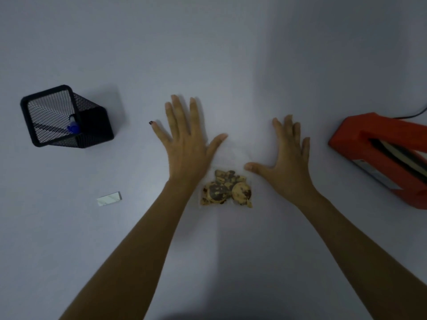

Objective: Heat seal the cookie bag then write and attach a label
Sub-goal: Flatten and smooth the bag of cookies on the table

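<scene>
A clear plastic cookie bag (pixel 227 179) lies flat on the pale counter (pixel 231 54), in the middle of the view, between the two hands. Its near end holds a clump of round tan cookies with dark chocolate patches; its far end is empty film, almost invisible against the surface. The left hand (pixel 187 144) is spread flat, palm down, fingers splayed, holding nothing, just left of the bag's far end. The right hand (pixel 285 162) is likewise spread and empty, just right of the bag, thumb pointing towards it. A small white rectangular label (pixel 109 198) lies near left. Farther left stands a black square mesh pen holder (pixel 67 116) with a blue-capped pen (pixel 73 125) inside. A red heat sealer (pixel 383 155) sits at the right edge.
</scene>
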